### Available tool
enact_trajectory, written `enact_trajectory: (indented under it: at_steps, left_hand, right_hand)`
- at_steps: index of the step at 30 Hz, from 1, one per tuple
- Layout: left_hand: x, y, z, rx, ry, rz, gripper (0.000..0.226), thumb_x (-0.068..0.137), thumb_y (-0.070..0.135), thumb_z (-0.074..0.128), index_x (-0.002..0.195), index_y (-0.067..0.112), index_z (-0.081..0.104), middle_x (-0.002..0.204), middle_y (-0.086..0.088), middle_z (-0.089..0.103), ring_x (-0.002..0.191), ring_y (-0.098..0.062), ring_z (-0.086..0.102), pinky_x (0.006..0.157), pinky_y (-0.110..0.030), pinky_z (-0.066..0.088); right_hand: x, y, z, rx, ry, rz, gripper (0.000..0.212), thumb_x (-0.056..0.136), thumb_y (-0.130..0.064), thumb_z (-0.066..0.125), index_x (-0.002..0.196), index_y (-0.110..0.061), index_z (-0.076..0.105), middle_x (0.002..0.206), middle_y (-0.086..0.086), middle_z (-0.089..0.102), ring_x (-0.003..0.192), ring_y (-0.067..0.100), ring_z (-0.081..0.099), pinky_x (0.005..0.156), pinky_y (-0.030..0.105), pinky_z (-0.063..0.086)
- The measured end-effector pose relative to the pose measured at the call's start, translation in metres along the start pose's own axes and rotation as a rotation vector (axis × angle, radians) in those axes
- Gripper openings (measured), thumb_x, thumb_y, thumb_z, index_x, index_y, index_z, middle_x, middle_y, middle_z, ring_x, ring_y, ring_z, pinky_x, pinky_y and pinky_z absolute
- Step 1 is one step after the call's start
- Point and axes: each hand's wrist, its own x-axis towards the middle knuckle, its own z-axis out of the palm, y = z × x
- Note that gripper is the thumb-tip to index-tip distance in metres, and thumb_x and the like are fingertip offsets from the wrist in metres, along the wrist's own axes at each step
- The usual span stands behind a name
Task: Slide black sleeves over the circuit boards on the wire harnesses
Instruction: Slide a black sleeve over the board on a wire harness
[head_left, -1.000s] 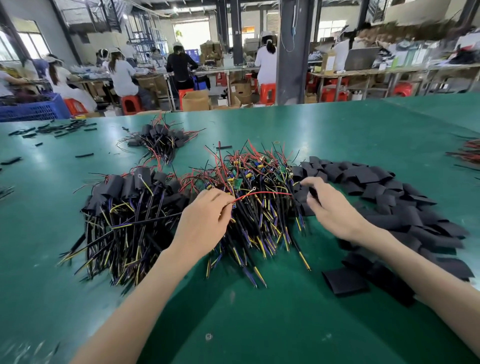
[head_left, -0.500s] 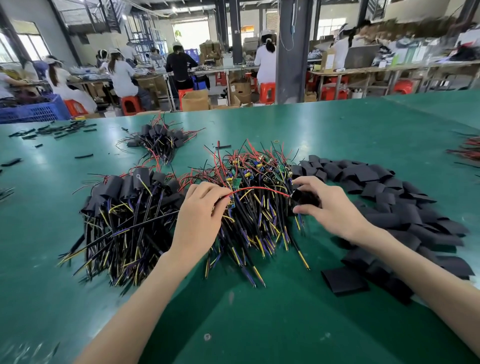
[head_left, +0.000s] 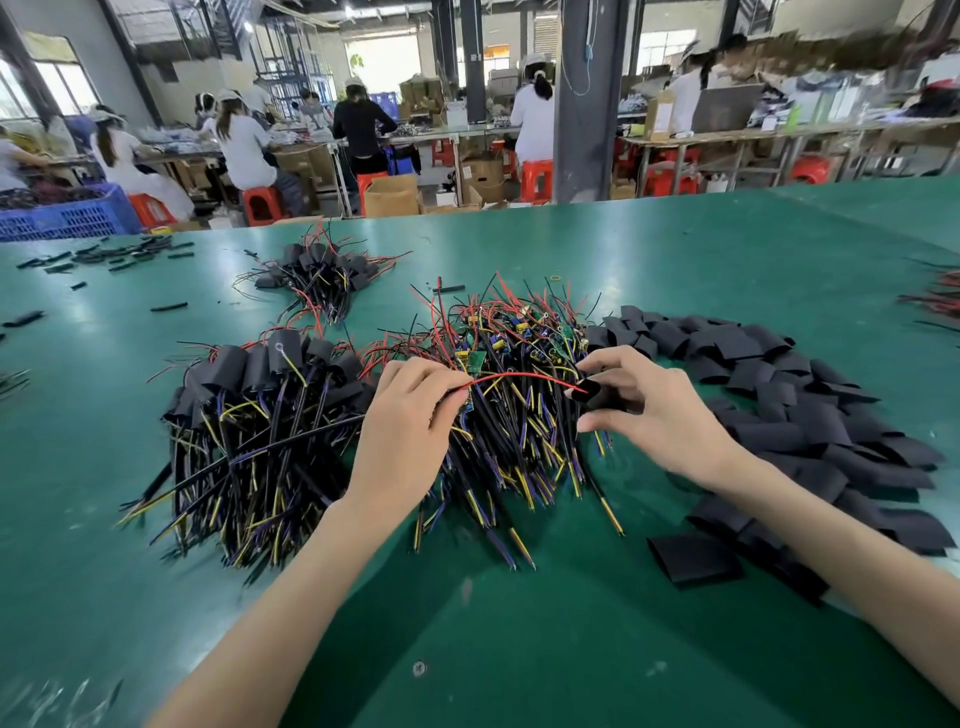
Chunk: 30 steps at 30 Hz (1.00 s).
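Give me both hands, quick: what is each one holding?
Left hand: closed, pinching a red harness wire.
Right hand: closed, pinching a black sleeve at that wire's tip.

The left forearm (head_left: 270, 597) and the right forearm (head_left: 841, 540), both bare, are reaching forward from the lower edge of the view and angling in toward each other. The left hand (head_left: 410, 415) is lying back-up with a straight wrist, its fingers curling down and inward and its fingertips (head_left: 457, 389) pinching one end of a red wire (head_left: 519, 375). The right hand (head_left: 660, 410) is hovering just to its right, back turned up and outward. Its thumb and forefinger are pinching a small black sleeve (head_left: 589, 396) at the wire's other end, the remaining fingers curling loosely underneath. The two hands are not touching.
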Motion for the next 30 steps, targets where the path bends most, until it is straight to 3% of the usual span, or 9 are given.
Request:
enact_trajectory:
  at_steps: [5, 8, 12, 14, 17, 20, 23, 27, 30]
  left_hand:
    - [-0.001, -0.002, 0.002, 0.015, -0.024, 0.032, 0.012, 0.084, 0.002, 0.069, 0.095, 0.005, 0.072, 0.09, -0.006, 0.062, 0.086, -0.026, 0.051, 0.085, -0.026, 0.04]
    - [-0.002, 0.001, 0.003, -0.021, -0.082, 0.085, 0.015, 0.084, 0.003, 0.068, 0.098, 0.006, 0.072, 0.093, -0.004, 0.063, 0.091, -0.023, 0.05, 0.089, -0.026, 0.039]
    - [-0.006, 0.013, 0.008, -0.091, -0.21, 0.194, 0.021, 0.084, -0.002, 0.066, 0.102, 0.006, 0.071, 0.098, -0.003, 0.064, 0.097, -0.019, 0.047, 0.094, -0.023, 0.036]
    - [-0.01, 0.021, 0.011, -0.14, -0.272, 0.197, 0.03, 0.083, -0.003, 0.066, 0.111, 0.006, 0.067, 0.106, -0.005, 0.06, 0.101, -0.016, 0.046, 0.096, -0.016, 0.032]
    - [-0.015, 0.028, 0.014, -0.275, -0.319, 0.091, 0.047, 0.082, 0.005, 0.07, 0.125, 0.01, 0.053, 0.124, -0.001, 0.044, 0.104, -0.008, 0.049, 0.096, -0.012, 0.036]
    - [-0.015, 0.03, 0.014, -0.38, -0.281, 0.016, 0.049, 0.077, 0.011, 0.077, 0.12, 0.007, 0.053, 0.128, 0.003, 0.038, 0.11, -0.001, 0.048, 0.09, -0.014, 0.045]
    - [-0.013, 0.031, 0.013, -0.362, -0.283, 0.01, 0.042, 0.077, 0.014, 0.077, 0.113, 0.004, 0.057, 0.125, 0.004, 0.04, 0.111, -0.001, 0.047, 0.089, -0.016, 0.048]
    - [-0.012, 0.029, 0.012, -0.311, -0.324, 0.032, 0.042, 0.078, 0.015, 0.076, 0.114, 0.005, 0.058, 0.121, 0.001, 0.046, 0.107, -0.006, 0.052, 0.096, -0.021, 0.045]
    - [-0.012, 0.026, 0.01, -0.207, -0.321, -0.021, 0.035, 0.08, 0.024, 0.074, 0.11, 0.014, 0.06, 0.103, 0.009, 0.055, 0.099, -0.008, 0.053, 0.091, -0.024, 0.043]
  right_hand:
    - [-0.003, -0.004, 0.002, -0.003, -0.016, 0.017, 0.049, 0.065, -0.016, 0.083, 0.096, -0.042, 0.054, 0.106, -0.006, 0.067, 0.102, -0.011, 0.056, 0.086, 0.002, 0.038]
    - [-0.005, -0.005, 0.005, -0.171, -0.029, -0.039, 0.043, 0.068, -0.02, 0.082, 0.099, -0.031, 0.054, 0.105, -0.01, 0.068, 0.083, -0.015, 0.056, 0.075, 0.002, 0.036]
    - [-0.009, -0.006, 0.013, -0.43, -0.071, -0.139, 0.044, 0.076, -0.032, 0.074, 0.112, -0.023, 0.052, 0.11, -0.009, 0.067, 0.098, 0.015, 0.058, 0.085, 0.035, 0.044]
    - [-0.012, -0.009, 0.017, -0.476, -0.099, -0.183, 0.042, 0.079, -0.032, 0.07, 0.115, -0.023, 0.05, 0.107, -0.005, 0.067, 0.096, 0.023, 0.059, 0.082, 0.041, 0.045]
    - [-0.017, -0.012, 0.025, -0.474, -0.113, -0.262, 0.039, 0.082, -0.027, 0.068, 0.117, -0.019, 0.051, 0.104, -0.002, 0.068, 0.093, 0.024, 0.061, 0.079, 0.04, 0.047]
    - [-0.021, -0.013, 0.028, -0.469, -0.09, -0.311, 0.028, 0.084, -0.019, 0.066, 0.109, -0.015, 0.056, 0.094, 0.0, 0.07, 0.085, 0.024, 0.063, 0.073, 0.038, 0.047]
    - [-0.02, -0.013, 0.028, -0.409, -0.047, -0.276, 0.015, 0.083, -0.009, 0.06, 0.097, -0.014, 0.059, 0.08, -0.002, 0.071, 0.069, 0.026, 0.062, 0.064, 0.038, 0.048]
    - [-0.018, -0.009, 0.027, -0.337, 0.007, -0.201, 0.021, 0.08, 0.0, 0.065, 0.089, -0.017, 0.06, 0.071, -0.011, 0.069, 0.059, 0.017, 0.06, 0.062, 0.035, 0.047]
    - [-0.017, -0.008, 0.026, -0.274, 0.032, -0.175, 0.017, 0.081, -0.004, 0.067, 0.089, -0.016, 0.06, 0.07, -0.006, 0.07, 0.052, 0.01, 0.052, 0.056, 0.025, 0.043]
